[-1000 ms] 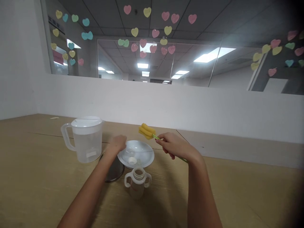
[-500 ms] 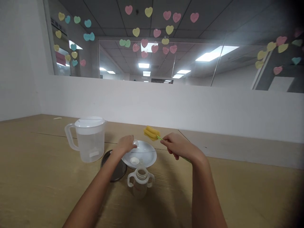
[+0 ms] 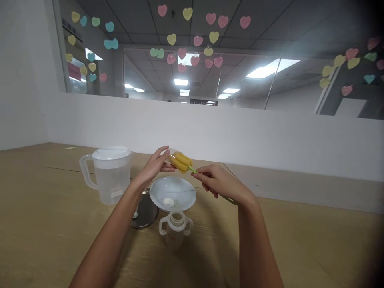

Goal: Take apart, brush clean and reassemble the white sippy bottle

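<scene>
So I've got my right hand [image 3: 214, 181] on the sponge brush [image 3: 181, 162], fingers closed on its thin green handle [image 3: 193, 169]. The yellow sponge head sits out past those fingertips, over toward my left hand [image 3: 157, 164], and the far end of the handle pokes out by my right wrist. My left grip is clamped on a clear plastic cover [image 3: 171, 153], thumb and fingers around it, with its open side facing the sponge. They overlap from this angle, and I honestly can't tell how deep the sponge goes in.

Both hands are up off the table [image 3: 300, 248]. Just below them is a white bowl [image 3: 186, 197] with a small white ring [image 3: 168, 202] lying in it. Right in front of the bowl, on my side, there's an open two-handled bottle [image 3: 174, 237] standing upright. My left forearm cuts across part of a dark round tray [image 3: 147, 212], which has a little white piece [image 3: 135, 215] on it. The lidded pitcher [image 3: 111, 178] stands over on the left, clear of both hands.
</scene>
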